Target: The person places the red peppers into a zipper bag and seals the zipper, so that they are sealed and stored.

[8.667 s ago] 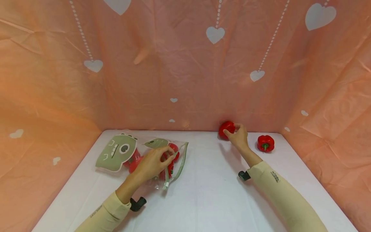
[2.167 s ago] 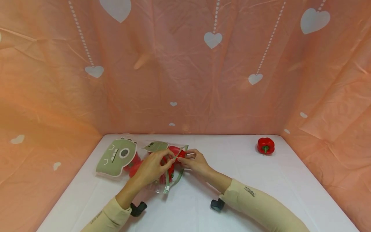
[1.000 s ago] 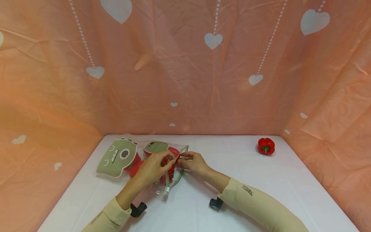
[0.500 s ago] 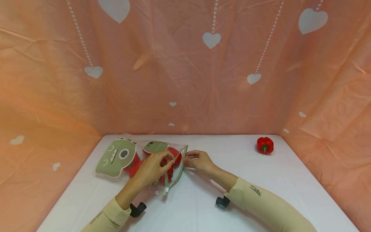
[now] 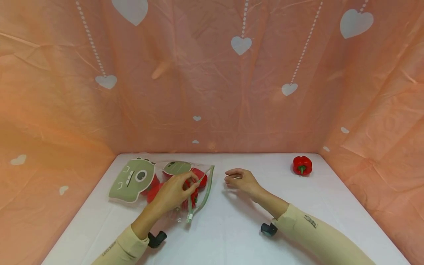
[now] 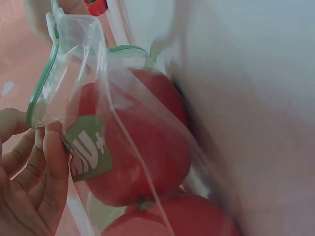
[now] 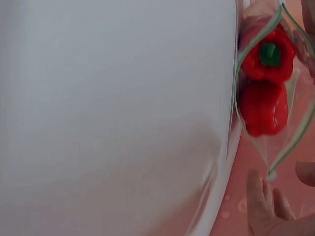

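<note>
A clear zip bag (image 5: pixel 132 180) with a green monster print and green zip edges lies on the left of the white table, its mouth facing right. Inside it are several red bell peppers (image 7: pixel 264 108); one near the mouth shows its green stem in the right wrist view. My left hand (image 5: pixel 175 189) pinches the upper zip edge between thumb and fingers, holding the mouth apart. To the right of the mouth, touching nothing, hovers my right hand (image 5: pixel 243 182) with loosely bent fingers and nothing in them. Another red bell pepper (image 5: pixel 302 165) sits alone at the back right.
A white cloth covers the table (image 5: pixel 232 224). Behind and at both sides hangs a peach curtain (image 5: pixel 212 92) with white hearts, meeting the table's back edge. Black camera mounts (image 5: pixel 157 239) jut out below both wrists.
My right hand carried a bell pepper from the back of the table into the bag mouth, let go of it and drew back right. My left hand kept its pinch on the bag.
</note>
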`<control>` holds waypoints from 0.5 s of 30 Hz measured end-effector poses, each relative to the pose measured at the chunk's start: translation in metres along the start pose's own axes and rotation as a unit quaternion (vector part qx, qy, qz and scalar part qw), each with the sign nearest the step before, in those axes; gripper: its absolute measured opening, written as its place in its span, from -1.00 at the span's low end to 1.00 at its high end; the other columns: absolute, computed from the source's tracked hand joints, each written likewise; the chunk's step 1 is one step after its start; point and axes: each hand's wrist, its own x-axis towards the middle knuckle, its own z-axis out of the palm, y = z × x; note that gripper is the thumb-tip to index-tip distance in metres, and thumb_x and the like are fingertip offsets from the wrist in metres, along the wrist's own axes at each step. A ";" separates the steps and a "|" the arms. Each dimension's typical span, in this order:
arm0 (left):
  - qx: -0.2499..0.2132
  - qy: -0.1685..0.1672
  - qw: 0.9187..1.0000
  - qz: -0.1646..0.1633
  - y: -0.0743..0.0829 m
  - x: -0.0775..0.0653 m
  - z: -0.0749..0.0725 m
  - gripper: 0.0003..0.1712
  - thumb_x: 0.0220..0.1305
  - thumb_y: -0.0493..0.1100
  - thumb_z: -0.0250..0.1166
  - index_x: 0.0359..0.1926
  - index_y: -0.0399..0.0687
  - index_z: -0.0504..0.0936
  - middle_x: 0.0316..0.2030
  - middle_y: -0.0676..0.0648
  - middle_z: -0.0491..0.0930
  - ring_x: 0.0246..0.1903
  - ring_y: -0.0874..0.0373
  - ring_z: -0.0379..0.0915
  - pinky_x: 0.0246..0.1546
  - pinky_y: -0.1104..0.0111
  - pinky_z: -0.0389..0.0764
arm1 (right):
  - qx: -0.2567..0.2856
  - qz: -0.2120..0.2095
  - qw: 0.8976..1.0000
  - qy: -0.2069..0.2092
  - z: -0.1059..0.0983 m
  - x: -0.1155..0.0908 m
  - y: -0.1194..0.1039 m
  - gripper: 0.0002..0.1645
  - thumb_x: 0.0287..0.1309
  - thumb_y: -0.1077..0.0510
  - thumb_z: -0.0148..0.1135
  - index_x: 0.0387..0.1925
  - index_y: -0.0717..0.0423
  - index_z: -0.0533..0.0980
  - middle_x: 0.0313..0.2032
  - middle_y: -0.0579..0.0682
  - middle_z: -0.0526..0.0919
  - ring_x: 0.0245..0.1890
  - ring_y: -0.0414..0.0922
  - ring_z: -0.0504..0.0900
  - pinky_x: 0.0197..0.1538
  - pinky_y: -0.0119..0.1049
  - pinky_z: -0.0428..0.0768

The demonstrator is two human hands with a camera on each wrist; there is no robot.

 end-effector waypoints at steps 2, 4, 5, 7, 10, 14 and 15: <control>-0.001 0.000 1.000 0.000 0.000 0.000 0.000 -0.88 0.44 -0.14 0.45 -0.07 0.11 0.70 -0.40 0.20 0.59 -0.51 0.31 0.45 -0.49 0.38 0.55 | -0.009 -0.002 1.000 0.009 -0.008 -0.002 -0.001 -0.54 0.41 0.34 0.33 0.23 0.51 0.53 -0.04 0.24 0.78 0.02 0.23 0.80 0.09 -0.15 0.75; -0.003 -0.001 1.000 0.002 0.000 0.000 0.000 -0.88 0.44 -0.14 0.45 -0.06 0.10 0.70 -0.39 0.20 0.59 -0.51 0.30 0.45 -0.48 0.38 0.55 | -0.011 -0.005 1.000 0.016 -0.016 -0.004 -0.001 -0.54 0.41 0.35 0.31 0.24 0.52 0.52 -0.06 0.23 0.77 0.02 0.23 0.80 0.10 -0.13 0.74; -0.005 -0.001 1.000 0.004 0.000 -0.001 0.000 -0.88 0.44 -0.14 0.45 -0.06 0.10 0.70 -0.39 0.20 0.59 -0.51 0.30 0.45 -0.48 0.38 0.56 | -0.015 -0.009 1.000 0.018 -0.020 -0.005 -0.002 -0.54 0.42 0.35 0.30 0.25 0.53 0.51 -0.05 0.24 0.77 0.02 0.23 0.80 0.11 -0.11 0.74; -0.007 -0.001 1.000 0.005 -0.001 -0.001 0.000 -0.88 0.44 -0.15 0.45 -0.06 0.09 0.70 -0.39 0.19 0.59 -0.51 0.30 0.46 -0.49 0.38 0.56 | -0.018 -0.016 0.999 0.024 -0.028 -0.007 -0.002 -0.53 0.42 0.35 0.28 0.26 0.53 0.50 -0.04 0.26 0.76 0.02 0.23 0.80 0.13 -0.08 0.73; -0.008 -0.002 1.000 0.007 -0.001 -0.001 -0.001 -0.88 0.44 -0.15 0.44 -0.06 0.08 0.70 -0.39 0.18 0.59 -0.51 0.29 0.46 -0.49 0.38 0.57 | -0.025 -0.019 0.999 0.035 -0.041 -0.009 -0.003 -0.54 0.43 0.33 0.29 0.26 0.50 0.51 -0.02 0.27 0.76 0.03 0.21 0.79 0.14 -0.07 0.72; -0.006 -0.004 1.000 0.005 -0.001 -0.001 -0.001 -0.88 0.44 -0.13 0.45 -0.06 0.09 0.70 -0.39 0.18 0.59 -0.50 0.29 0.46 -0.48 0.39 0.57 | -0.044 -0.016 0.998 0.051 -0.057 -0.011 -0.002 -0.53 0.45 0.27 0.31 0.28 0.45 0.52 0.01 0.24 0.76 0.04 0.19 0.79 0.14 -0.11 0.73; -0.005 -0.004 1.000 0.005 -0.001 -0.001 -0.001 -0.88 0.44 -0.12 0.45 -0.06 0.09 0.70 -0.39 0.18 0.59 -0.50 0.29 0.46 -0.47 0.39 0.58 | -0.049 -0.014 0.997 0.055 -0.061 -0.012 -0.002 -0.52 0.46 0.26 0.32 0.28 0.44 0.52 0.02 0.24 0.76 0.05 0.18 0.79 0.14 -0.11 0.72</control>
